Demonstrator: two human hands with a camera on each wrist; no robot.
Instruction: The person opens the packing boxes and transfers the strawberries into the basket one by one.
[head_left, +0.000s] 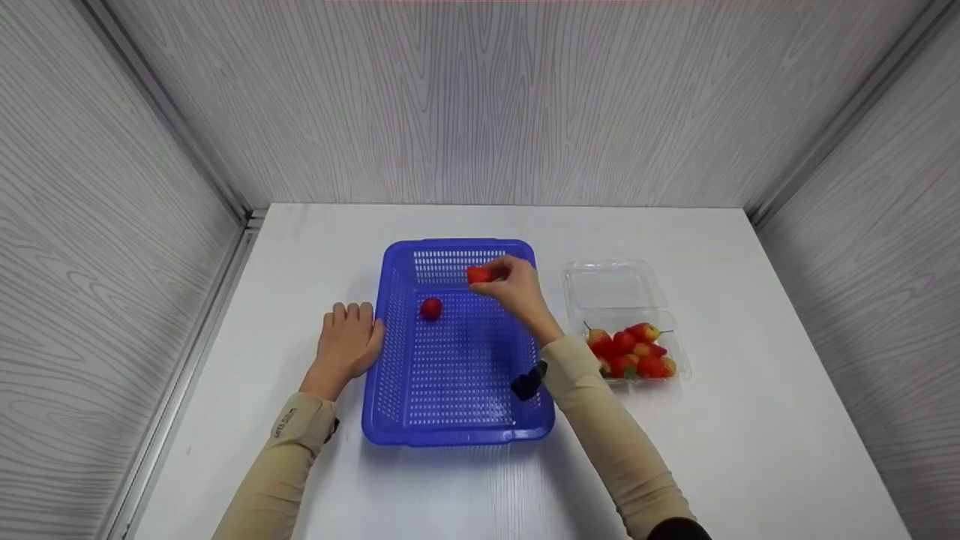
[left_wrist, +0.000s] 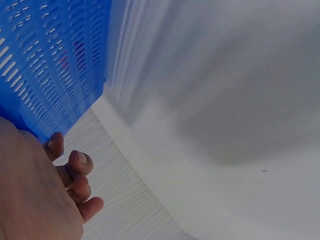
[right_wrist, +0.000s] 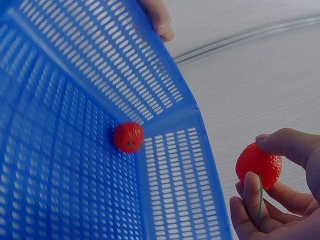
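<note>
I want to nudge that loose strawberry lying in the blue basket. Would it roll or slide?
The strawberry looks rounded and glossy, so it would probably roll rather than slide. The slotted floor of the basket may catch it a little. It looks light: the right hand pinches a similar one with its fingertips.

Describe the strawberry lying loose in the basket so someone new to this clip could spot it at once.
Start at the blue slotted basket in the middle of the white table. On its floor, towards the far left corner, lies a single red strawberry. Unlike the strawberry pinched in the right hand or those heaped in the clear clamshell box, it lies alone and untouched.
</note>
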